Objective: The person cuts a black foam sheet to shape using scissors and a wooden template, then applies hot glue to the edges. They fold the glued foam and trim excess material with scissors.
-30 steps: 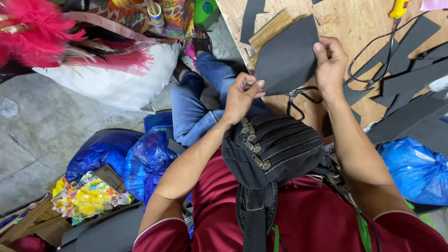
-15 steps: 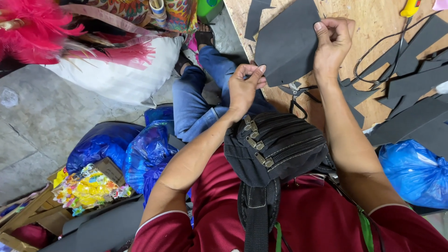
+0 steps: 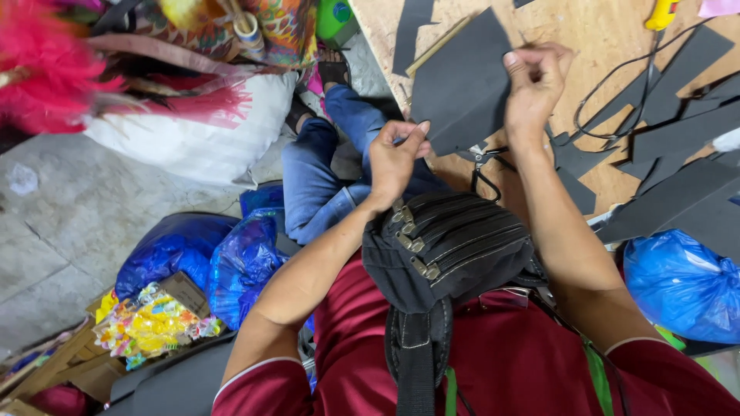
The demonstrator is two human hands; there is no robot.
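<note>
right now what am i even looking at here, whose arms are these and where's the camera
The camera sits on a person's head and looks straight down, so the arms are their own. There is no machine. The left hand and the right hand both grip a dark grey sheet, held above a wooden board strewn with more dark offcuts. A black zipped pouch hangs at the chest over a red shirt. Blue plastic bags lie on the floor beside the blue-jeaned legs.
</note>
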